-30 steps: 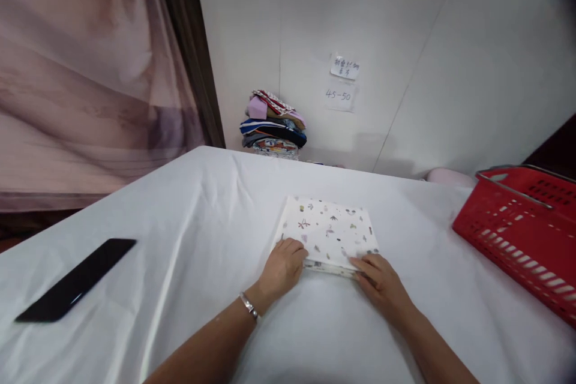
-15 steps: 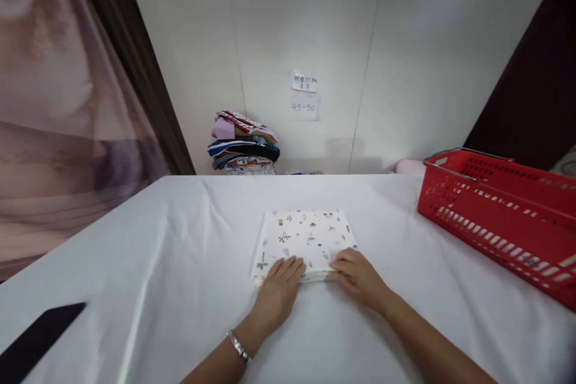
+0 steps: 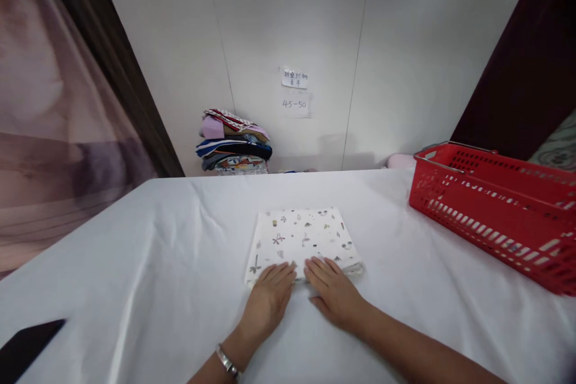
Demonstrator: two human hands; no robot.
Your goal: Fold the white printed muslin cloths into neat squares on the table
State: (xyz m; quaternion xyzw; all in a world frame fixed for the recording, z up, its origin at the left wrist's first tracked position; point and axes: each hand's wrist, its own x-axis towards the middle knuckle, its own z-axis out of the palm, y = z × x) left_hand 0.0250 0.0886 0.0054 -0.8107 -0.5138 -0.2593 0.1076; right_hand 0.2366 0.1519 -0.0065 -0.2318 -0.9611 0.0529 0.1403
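Observation:
A folded white cloth with small printed figures [image 3: 302, 236] lies flat in the middle of the white-covered table [image 3: 148, 252]. My left hand [image 3: 269, 297] rests palm down at the cloth's near edge, fingers stretched out over it. My right hand [image 3: 333, 293] lies flat beside it, fingertips on the same near edge. Both hands are open and hold nothing. A metal bracelet [image 3: 226, 361] sits on my left wrist.
A red plastic basket [image 3: 495, 204] stands at the table's right side. A stack of folded clothes [image 3: 234, 141] sits at the back against the white wall, under two paper notes [image 3: 294, 90]. A dark flat phone [image 3: 24, 345] lies at the near left. A curtain [image 3: 49, 108] hangs left.
My hands have slid together toward the middle of the cloth's near edge and flattened. The view has swung right, so the basket shows more and the phone has slipped toward the left corner.

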